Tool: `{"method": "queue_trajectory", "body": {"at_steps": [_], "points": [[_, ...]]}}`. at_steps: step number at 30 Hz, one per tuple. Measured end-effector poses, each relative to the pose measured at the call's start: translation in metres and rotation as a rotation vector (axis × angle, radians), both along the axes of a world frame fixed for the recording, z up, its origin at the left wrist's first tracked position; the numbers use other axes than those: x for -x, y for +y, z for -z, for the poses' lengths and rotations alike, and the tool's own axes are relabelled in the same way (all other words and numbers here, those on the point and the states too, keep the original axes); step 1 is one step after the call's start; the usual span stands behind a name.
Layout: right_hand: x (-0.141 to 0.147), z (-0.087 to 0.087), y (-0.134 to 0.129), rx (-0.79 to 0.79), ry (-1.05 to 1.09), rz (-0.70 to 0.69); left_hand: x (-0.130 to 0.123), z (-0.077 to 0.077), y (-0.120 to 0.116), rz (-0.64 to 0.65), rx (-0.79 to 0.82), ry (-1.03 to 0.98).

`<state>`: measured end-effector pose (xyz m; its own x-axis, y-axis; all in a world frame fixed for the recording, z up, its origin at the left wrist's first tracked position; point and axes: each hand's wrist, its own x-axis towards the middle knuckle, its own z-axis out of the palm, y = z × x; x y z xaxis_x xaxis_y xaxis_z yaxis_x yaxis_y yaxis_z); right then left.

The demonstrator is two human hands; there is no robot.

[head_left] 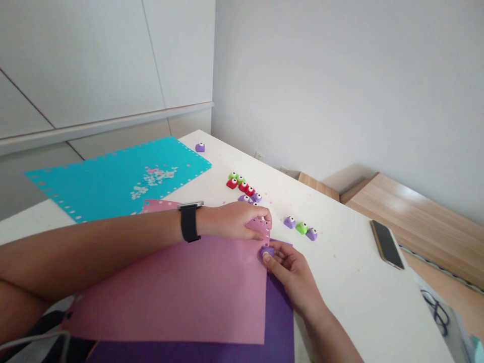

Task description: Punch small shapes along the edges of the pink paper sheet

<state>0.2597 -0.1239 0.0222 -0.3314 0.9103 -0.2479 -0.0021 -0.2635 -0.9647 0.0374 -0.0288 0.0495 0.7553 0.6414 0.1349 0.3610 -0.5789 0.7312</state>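
My right hand (285,262) grips a purple craft punch (267,251) at the right edge of a pink paper sheet (196,297), the thumb pressed on its top. My left hand (242,222), with a black-strapped watch (190,222) on the wrist, reaches across the sheet and pinches its upper right corner. Small punched holes run along that edge near the corner. Beneath the pink sheet lies a purple sheet (282,322). Several red, green and purple punches stand beyond my left hand, among them a red punch (232,183).
A blue sheet (102,176) with holes along its edges lies at the left, bearing small paper cutouts (155,176). A purple punch (200,147) stands near the far corner. To the right are a green punch (302,228) between two purple ones and a phone (386,244).
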Motion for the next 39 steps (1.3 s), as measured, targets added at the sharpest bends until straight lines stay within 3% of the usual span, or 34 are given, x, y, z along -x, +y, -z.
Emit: {"method": "queue_trajectory", "body": {"at_steps": [7, 13, 15, 18, 21, 23, 27, 32, 39], "points": [[-0.01, -0.003, 0.004, 0.122, 0.115, -0.018, 0.001, 0.005, 0.003, -0.021, -0.001, -0.004], [-0.033, -0.015, 0.016, 0.158, 0.127, 0.161, 0.003, 0.008, 0.005, -0.026, 0.013, -0.005], [-0.045, -0.019, 0.022, 0.107, 0.118, 0.24, 0.003, 0.006, 0.005, -0.019, 0.014, 0.008], [-0.069, -0.018, 0.034, -0.044, 0.052, 0.471, 0.003, 0.002, 0.002, -0.022, 0.017, 0.066], [-0.099, -0.011, 0.047, -0.228, -0.18, 0.688, 0.004, -0.002, -0.002, -0.022, 0.001, 0.149], [-0.12, -0.004, 0.054, -0.294, -0.401, 0.746, 0.005, -0.002, -0.002, -0.014, -0.026, 0.204], [-0.149, 0.011, 0.062, -0.313, -0.68, 0.72, 0.01, -0.002, 0.0, 0.014, -0.068, 0.264], [-0.157, 0.024, 0.064, -0.422, -0.948, 0.596, 0.026, -0.012, 0.002, 0.016, -0.062, 0.355], [-0.156, 0.026, 0.065, -0.466, -1.021, 0.5, 0.046, -0.028, -0.007, 0.005, -0.132, 0.463]]}}
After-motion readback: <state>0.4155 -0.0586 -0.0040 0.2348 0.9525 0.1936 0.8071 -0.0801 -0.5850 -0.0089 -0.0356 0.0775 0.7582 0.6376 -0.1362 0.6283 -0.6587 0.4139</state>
